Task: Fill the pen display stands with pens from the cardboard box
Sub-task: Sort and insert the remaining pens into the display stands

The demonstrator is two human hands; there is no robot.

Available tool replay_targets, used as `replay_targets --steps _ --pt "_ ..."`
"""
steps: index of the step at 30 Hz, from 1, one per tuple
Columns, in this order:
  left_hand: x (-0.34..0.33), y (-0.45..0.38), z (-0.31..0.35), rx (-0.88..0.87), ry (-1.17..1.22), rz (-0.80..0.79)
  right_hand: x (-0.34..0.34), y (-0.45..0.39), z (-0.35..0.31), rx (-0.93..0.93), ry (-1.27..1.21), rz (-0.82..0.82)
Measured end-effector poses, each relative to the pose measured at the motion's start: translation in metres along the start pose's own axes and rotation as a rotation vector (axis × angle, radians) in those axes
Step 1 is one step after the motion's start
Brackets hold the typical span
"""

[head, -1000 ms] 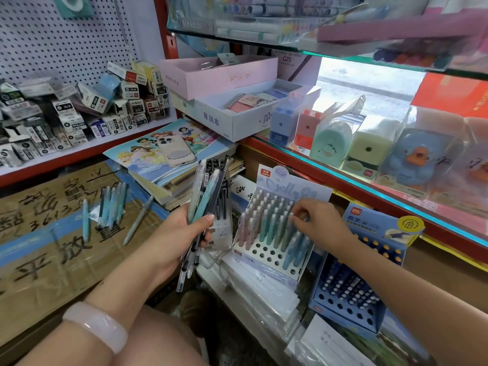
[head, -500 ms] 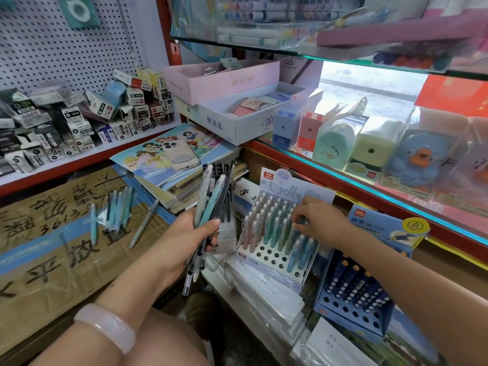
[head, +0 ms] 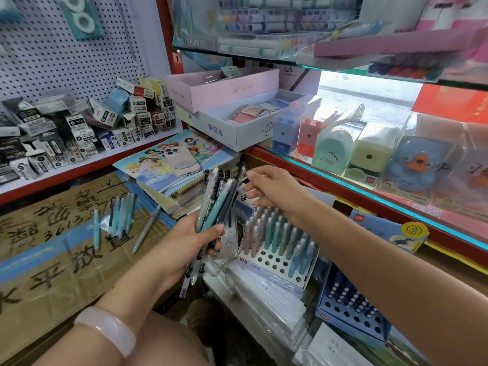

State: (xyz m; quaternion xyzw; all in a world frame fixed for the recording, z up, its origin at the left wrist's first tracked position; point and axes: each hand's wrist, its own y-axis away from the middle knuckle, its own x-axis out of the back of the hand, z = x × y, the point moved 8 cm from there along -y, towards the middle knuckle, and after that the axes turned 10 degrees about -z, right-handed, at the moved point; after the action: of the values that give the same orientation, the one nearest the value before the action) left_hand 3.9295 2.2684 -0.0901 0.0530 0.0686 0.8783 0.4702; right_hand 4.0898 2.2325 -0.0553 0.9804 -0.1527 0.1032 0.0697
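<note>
Head view: pastel pens (head: 274,233) upright in white stand (head: 272,262).

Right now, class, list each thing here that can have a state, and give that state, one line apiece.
Left hand: grips a bundle of pens.
Right hand: open, empty, reaching toward the bundle.
White pen stand: partly filled, front holes empty.
Blue pen stand: partly filled.
Loose pens: lying on the cardboard box.

Pen stock and display stands

Bundle of black, teal and clear plastic pens (head: 216,207), tilted toward 1 o'clock; white perforated stand (head: 277,257) part-filled at 3 o'clock; blue stand (head: 351,310) beyond; flattened brown cardboard box (head: 52,260) at 9 o'clock.
</note>
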Motion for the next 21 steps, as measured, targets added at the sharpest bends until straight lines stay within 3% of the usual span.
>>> replay_targets --steps 7,12,16,21 --pt "0.015 0.006 0.003 0.011 -0.006 0.020 -0.020 -0.018 -0.005 -0.067 -0.375 -0.034" --pt "0.040 0.009 -0.002 0.024 0.064 0.143 0.011 -0.021 -0.015 0.053 -0.494 0.183" --pt "0.070 0.009 -0.011 0.048 0.064 0.261 0.033 -0.023 -0.021 0.159 -0.114 0.358" --pt "0.093 0.010 -0.011 0.006 0.092 0.359 -0.002 -0.036 -0.003 0.176 0.341 0.287"
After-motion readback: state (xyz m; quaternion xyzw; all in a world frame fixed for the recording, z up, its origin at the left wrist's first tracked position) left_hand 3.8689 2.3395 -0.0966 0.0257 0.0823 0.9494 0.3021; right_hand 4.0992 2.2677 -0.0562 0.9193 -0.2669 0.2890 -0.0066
